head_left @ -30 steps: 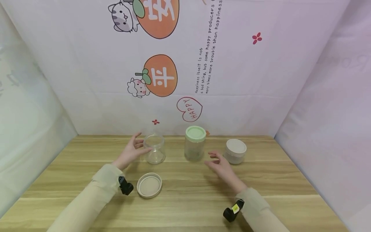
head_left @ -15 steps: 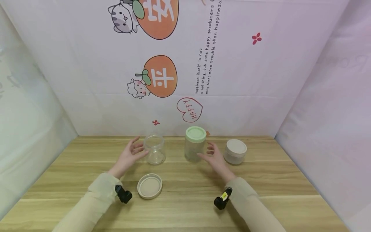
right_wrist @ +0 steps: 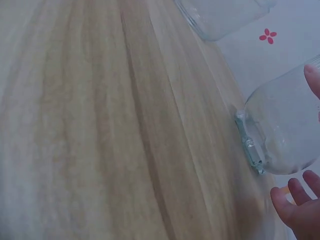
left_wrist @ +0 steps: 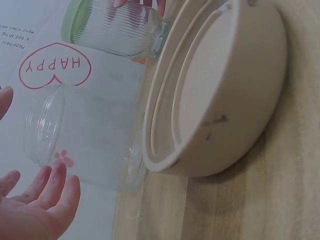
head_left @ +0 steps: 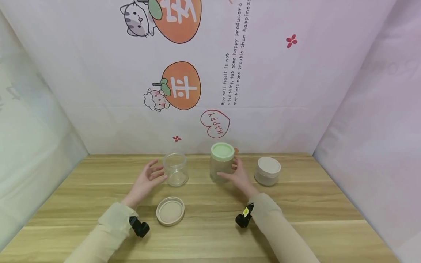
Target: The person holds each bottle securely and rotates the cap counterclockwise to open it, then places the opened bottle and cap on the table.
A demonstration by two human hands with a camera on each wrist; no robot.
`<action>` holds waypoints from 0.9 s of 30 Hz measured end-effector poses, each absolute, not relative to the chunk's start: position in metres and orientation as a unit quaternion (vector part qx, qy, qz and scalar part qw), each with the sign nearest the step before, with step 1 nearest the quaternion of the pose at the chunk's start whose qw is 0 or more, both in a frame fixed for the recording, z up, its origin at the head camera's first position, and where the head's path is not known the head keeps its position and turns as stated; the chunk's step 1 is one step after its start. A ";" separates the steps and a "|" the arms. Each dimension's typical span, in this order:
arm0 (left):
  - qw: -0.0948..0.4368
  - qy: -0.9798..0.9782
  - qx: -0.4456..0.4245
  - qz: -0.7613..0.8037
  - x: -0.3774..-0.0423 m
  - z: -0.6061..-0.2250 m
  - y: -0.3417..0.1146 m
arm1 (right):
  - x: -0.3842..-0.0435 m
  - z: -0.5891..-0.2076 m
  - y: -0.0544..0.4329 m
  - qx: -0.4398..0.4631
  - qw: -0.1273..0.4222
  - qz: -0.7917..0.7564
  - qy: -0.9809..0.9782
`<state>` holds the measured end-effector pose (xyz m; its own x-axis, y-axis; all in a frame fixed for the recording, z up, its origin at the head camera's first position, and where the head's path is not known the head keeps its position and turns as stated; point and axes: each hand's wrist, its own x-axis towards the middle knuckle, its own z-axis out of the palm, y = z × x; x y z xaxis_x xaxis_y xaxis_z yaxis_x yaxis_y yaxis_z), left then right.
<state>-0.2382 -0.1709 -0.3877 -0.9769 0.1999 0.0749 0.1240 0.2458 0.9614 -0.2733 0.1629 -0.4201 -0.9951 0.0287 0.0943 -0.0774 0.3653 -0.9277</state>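
Note:
In the head view, my left hand (head_left: 146, 182) is beside an uncovered clear glass jar (head_left: 175, 171), its fingers spread and loosely bent. The left wrist view shows those fingers (left_wrist: 62, 200) near the jar, holding nothing. My right hand (head_left: 240, 179) reaches around a taller clear jar with a pale green lid (head_left: 222, 151). Its thumb lies in front of that jar and its other fingers are at the right side. In the right wrist view, a narrow gap shows between the fingers (right_wrist: 295, 195) and the glass (right_wrist: 285, 125). Both jars stand upright on the table.
A beige lid (head_left: 170, 211) lies inside-up on the wooden table (head_left: 210, 233), in front of the uncovered jar. To the right stands a short jar with an off-white lid (head_left: 268, 171). A printed white cloth (head_left: 263, 91) hangs behind the table.
My right hand has moved left from the space between the two lidded jars to around the green-lidded one. My left hand has drawn slightly back from the uncovered jar. The jars stay put.

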 end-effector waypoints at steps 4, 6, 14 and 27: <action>0.031 0.784 0.103 0.611 -0.236 -0.388 -0.170 | -0.278 -0.424 0.162 0.028 0.050 0.566 -0.822; 0.032 0.780 0.104 0.616 -0.235 -0.388 -0.169 | -0.279 -0.424 0.160 0.036 0.053 0.569 -0.820; 0.035 0.774 0.111 0.623 -0.232 -0.389 -0.169 | -0.281 -0.424 0.153 0.052 0.059 0.596 -0.799; 0.046 0.775 0.113 0.620 -0.219 -0.388 -0.165 | -0.279 -0.431 0.144 0.072 0.099 0.598 -0.792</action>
<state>-0.2188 -0.1647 -0.3884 -0.9701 0.2327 0.0689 0.1184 0.2059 0.9714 -0.2789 0.1435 -0.4307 -0.9701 0.0037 0.2429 -0.2326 0.2732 -0.9334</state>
